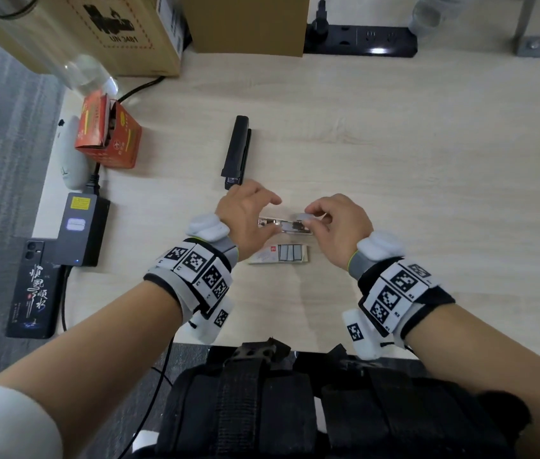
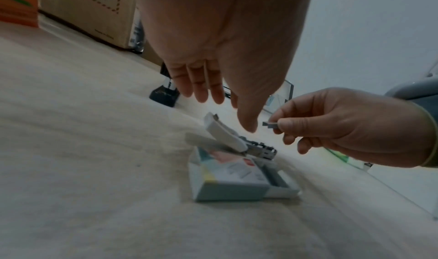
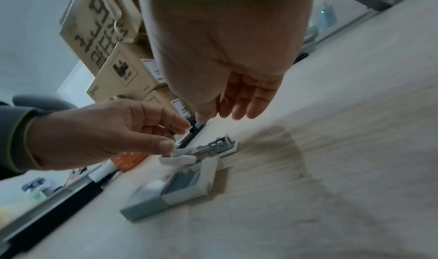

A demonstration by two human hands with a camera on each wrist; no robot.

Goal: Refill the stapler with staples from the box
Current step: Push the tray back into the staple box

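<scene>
A small white stapler lies on the table with its cover swung up and its metal staple channel bare. Just in front of it sits the staple box, its tray slid out and showing rows of staples. My right hand pinches a short strip of staples between thumb and forefinger, a little above the channel's right end. My left hand hovers with relaxed fingers over the raised cover. Its thumb is close to the cover; contact cannot be made out.
A black stapler lies closed just behind my left hand. Along the left edge are an orange carton, a power adapter and a phone. Cardboard boxes and a power strip line the back.
</scene>
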